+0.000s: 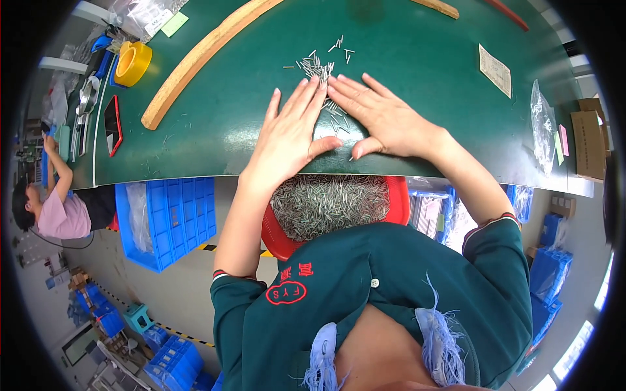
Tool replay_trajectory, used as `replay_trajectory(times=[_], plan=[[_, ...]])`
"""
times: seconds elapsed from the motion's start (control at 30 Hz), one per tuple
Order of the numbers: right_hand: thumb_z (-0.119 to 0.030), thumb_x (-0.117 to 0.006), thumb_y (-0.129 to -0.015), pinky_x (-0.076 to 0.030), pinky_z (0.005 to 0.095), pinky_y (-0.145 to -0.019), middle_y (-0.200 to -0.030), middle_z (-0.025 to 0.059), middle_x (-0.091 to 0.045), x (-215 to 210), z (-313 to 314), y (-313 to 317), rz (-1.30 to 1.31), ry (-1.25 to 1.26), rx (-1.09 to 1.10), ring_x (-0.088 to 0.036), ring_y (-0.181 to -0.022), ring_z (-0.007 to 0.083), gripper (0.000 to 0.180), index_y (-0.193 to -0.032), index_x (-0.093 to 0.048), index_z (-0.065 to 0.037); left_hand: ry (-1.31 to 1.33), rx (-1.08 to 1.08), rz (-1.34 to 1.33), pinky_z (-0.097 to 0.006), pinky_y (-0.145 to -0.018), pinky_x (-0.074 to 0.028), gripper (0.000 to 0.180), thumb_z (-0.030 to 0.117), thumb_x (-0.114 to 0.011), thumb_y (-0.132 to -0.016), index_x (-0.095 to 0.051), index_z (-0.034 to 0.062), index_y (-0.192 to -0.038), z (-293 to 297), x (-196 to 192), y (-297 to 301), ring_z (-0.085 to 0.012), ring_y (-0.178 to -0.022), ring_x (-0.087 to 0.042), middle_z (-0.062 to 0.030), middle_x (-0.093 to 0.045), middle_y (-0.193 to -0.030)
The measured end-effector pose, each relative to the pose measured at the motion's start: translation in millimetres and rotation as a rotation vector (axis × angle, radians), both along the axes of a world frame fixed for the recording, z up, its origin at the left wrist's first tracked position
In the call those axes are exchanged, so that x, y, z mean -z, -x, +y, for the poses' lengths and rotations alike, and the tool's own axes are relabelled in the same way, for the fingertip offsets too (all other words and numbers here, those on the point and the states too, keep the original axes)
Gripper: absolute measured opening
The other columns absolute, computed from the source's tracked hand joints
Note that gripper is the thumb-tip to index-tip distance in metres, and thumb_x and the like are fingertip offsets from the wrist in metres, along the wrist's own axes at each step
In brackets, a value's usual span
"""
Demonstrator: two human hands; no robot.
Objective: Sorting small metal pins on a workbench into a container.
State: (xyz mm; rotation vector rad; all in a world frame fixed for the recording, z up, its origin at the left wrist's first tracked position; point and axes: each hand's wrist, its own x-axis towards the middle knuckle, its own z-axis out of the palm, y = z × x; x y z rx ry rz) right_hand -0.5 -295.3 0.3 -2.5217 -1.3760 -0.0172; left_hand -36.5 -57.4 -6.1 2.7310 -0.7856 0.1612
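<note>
My left hand (289, 133) and my right hand (381, 116) lie flat, palms down, on the green table top (215, 130), fingertips meeting over a scatter of small silver metal pins (324, 65). The hands form a wedge around some pins (336, 120) near the table's front edge. Below that edge, on my lap, sits a red basin (399, 202) filled with many of the same pins (329, 205). Neither hand grips anything.
A long wooden strip (195, 58) lies diagonally at the left, with a yellow tape roll (132, 63) and a red-edged phone (113, 125) beyond it. A paper slip (495, 70) and a plastic bag (541, 127) lie at the right. Blue crates (166, 221) stand below; another person (55, 202) sits at far left.
</note>
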Motion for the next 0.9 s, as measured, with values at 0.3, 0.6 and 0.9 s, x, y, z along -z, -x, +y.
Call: replay_trajectory(times=[0.3, 0.6, 0.9], plan=[[-0.081, -0.046, -0.065, -0.015, 0.0521, -0.12, -0.159, 0.018, -0.024, -8, 15, 60, 0.023, 0.053, 0.027, -0.021, -0.149, 0.0298, 0.122, -0.153, -0.023, 0.0, 0.007, -0.033, -0.004, -0.059, -0.115, -0.022, 0.114, 0.076, -0.053, -0.069, -0.031, 0.0, -0.15, -3, -1, 65, -0.0282, -0.145, -0.033, -0.0155, -0.034, -0.156], [-0.075, -0.053, -0.064, -0.016, 0.0528, -0.12, -0.157, 0.0148, -0.031, -16, -25, 84, 0.028, 0.153, 0.212, -0.025, -0.148, 0.029, 0.117, -0.15, -0.031, 0.0, -0.044, -0.109, -0.013, -0.063, -0.114, -0.019, 0.098, 0.069, -0.058, -0.072, -0.045, 0.0049, -0.145, 31, -2, 102, -0.0256, -0.141, -0.039, -0.0097, -0.044, -0.151], [-0.062, -0.066, -0.071, -0.02, 0.0514, -0.119, -0.155, 0.0103, -0.036, -18, -2, 84, 0.071, 0.032, 0.121, -0.033, -0.144, 0.0246, 0.101, -0.149, -0.036, -0.005, 0.048, 0.021, 0.029, -0.061, -0.115, -0.019, 0.093, 0.065, -0.061, -0.073, -0.048, 0.0056, -0.143, -2, -3, 91, -0.0248, -0.141, -0.039, -0.0089, -0.044, -0.151]])
